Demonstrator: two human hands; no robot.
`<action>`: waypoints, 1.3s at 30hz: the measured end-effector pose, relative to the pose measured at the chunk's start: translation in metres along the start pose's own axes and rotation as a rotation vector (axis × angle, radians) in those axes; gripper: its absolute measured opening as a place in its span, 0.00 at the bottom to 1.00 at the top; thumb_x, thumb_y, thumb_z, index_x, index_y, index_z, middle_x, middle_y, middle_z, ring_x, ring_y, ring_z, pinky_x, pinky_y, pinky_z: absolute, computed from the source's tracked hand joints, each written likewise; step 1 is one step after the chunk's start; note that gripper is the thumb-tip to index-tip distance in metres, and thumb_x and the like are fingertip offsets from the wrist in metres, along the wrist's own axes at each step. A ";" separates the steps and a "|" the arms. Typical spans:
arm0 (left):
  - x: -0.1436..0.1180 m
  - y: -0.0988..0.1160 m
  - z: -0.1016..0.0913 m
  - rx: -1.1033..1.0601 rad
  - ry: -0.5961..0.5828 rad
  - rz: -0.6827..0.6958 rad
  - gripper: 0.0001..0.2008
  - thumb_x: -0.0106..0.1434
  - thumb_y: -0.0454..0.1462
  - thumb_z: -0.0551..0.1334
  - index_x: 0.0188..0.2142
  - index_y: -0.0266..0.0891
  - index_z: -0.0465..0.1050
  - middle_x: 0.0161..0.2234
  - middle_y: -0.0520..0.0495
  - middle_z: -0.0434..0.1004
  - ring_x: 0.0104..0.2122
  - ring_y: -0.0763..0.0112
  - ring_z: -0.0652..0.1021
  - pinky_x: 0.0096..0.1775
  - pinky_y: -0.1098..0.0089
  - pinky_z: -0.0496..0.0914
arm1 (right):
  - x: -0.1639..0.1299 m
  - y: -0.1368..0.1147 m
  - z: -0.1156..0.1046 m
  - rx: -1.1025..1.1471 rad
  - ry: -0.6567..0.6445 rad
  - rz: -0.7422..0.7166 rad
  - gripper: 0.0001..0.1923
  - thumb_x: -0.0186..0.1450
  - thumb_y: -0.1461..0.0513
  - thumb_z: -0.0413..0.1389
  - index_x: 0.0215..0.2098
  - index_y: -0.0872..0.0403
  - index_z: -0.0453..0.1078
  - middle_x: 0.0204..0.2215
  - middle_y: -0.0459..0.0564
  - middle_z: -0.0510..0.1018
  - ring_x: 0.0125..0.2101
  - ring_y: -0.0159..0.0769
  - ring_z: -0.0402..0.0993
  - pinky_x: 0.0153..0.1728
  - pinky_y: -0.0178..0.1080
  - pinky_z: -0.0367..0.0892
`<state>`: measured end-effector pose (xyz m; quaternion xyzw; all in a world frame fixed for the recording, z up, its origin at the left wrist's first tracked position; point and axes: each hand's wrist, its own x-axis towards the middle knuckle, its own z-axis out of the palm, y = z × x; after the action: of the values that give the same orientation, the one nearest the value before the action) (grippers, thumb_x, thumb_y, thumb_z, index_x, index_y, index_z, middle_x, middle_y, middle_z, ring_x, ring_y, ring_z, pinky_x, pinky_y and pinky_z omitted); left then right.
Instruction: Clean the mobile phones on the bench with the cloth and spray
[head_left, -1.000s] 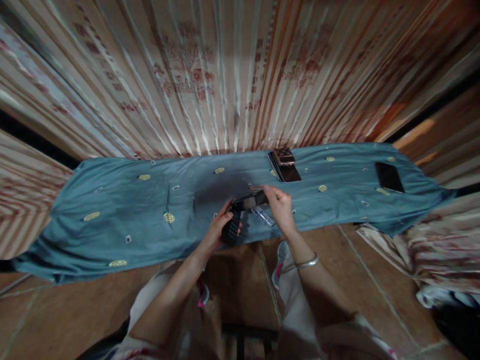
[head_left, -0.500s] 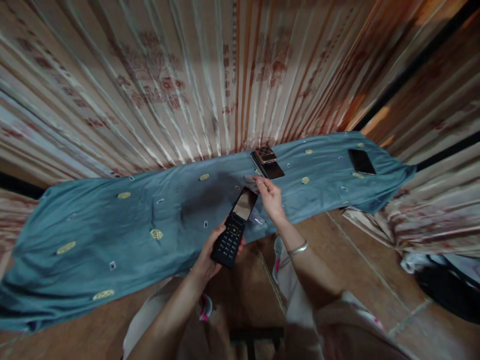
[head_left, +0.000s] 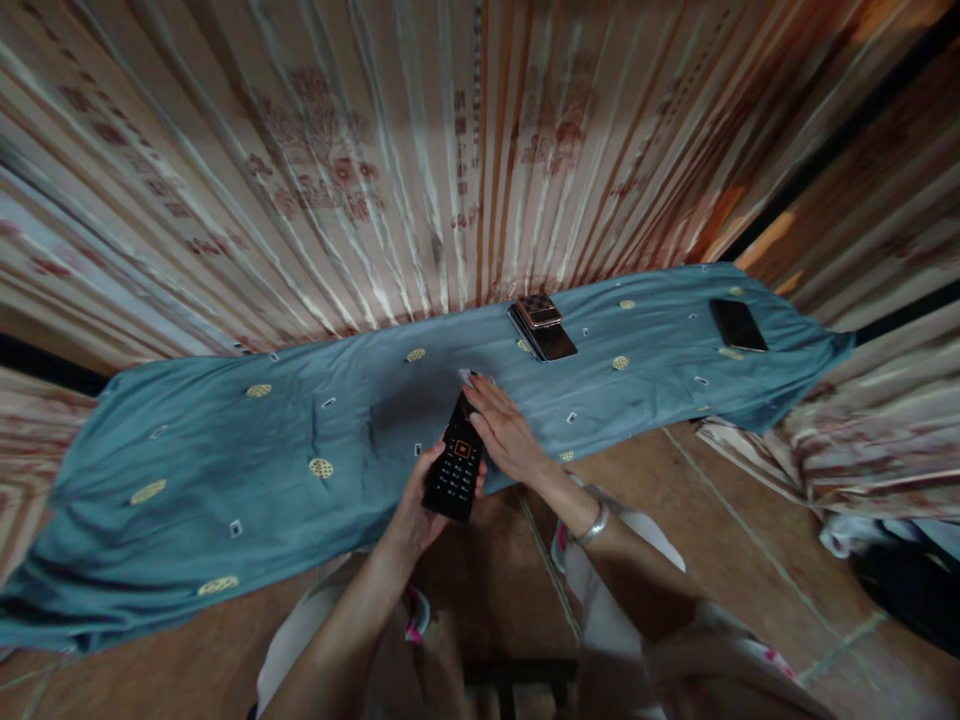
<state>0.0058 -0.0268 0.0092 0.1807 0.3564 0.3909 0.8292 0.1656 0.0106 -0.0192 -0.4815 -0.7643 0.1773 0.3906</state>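
At the far left, the teal cloth-covered surface, dotted with yellow motifs, runs along a striped curtain. Further right, at the middle of its front edge, the left hand has its grip clamped on a black keypad phone, thumb on one side and fingertips on the other. The phone is tilted, keys facing up, its lower end over the brown tiled floor. The right hand lies across the phone's upper part, fingers extended and close together; a small pale scrap shows at the fingertips, but whether that grip pinches it I cannot tell. A silver bracelet circles the right wrist. Behind the right hand, near the curtain, a checkered device rests on a dark flat device. Well apart, near the right end, lies a black slab.
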 end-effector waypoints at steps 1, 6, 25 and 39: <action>0.001 0.001 -0.001 -0.003 0.016 0.004 0.21 0.58 0.44 0.60 0.46 0.32 0.68 0.29 0.43 0.78 0.28 0.64 0.78 0.32 0.66 0.73 | -0.002 -0.005 0.001 0.013 -0.032 -0.018 0.26 0.73 0.56 0.38 0.66 0.53 0.55 0.66 0.53 0.57 0.67 0.37 0.48 0.66 0.50 0.47; 0.005 0.006 -0.006 -0.041 0.153 0.080 0.11 0.57 0.41 0.61 0.37 0.36 0.70 0.25 0.49 0.76 0.22 0.69 0.75 0.27 0.68 0.72 | -0.013 -0.029 0.004 0.120 -0.178 -0.051 0.24 0.74 0.57 0.36 0.65 0.47 0.55 0.66 0.50 0.59 0.66 0.35 0.49 0.66 0.52 0.44; 0.003 -0.004 0.000 0.097 -0.051 0.061 0.27 0.58 0.45 0.62 0.54 0.34 0.63 0.32 0.43 0.79 0.29 0.65 0.79 0.31 0.67 0.72 | 0.014 0.014 -0.013 -0.023 -0.060 0.086 0.28 0.73 0.51 0.37 0.68 0.50 0.50 0.68 0.51 0.53 0.68 0.39 0.43 0.66 0.52 0.41; 0.005 0.001 -0.002 0.107 0.071 0.141 0.28 0.54 0.45 0.65 0.52 0.36 0.66 0.29 0.48 0.77 0.27 0.67 0.78 0.30 0.68 0.72 | 0.001 -0.011 -0.001 0.100 -0.138 -0.061 0.28 0.73 0.53 0.38 0.68 0.52 0.49 0.69 0.51 0.50 0.68 0.38 0.42 0.67 0.50 0.45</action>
<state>0.0056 -0.0220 0.0061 0.2354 0.3921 0.4348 0.7757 0.1594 0.0058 -0.0109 -0.4247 -0.7938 0.2362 0.3657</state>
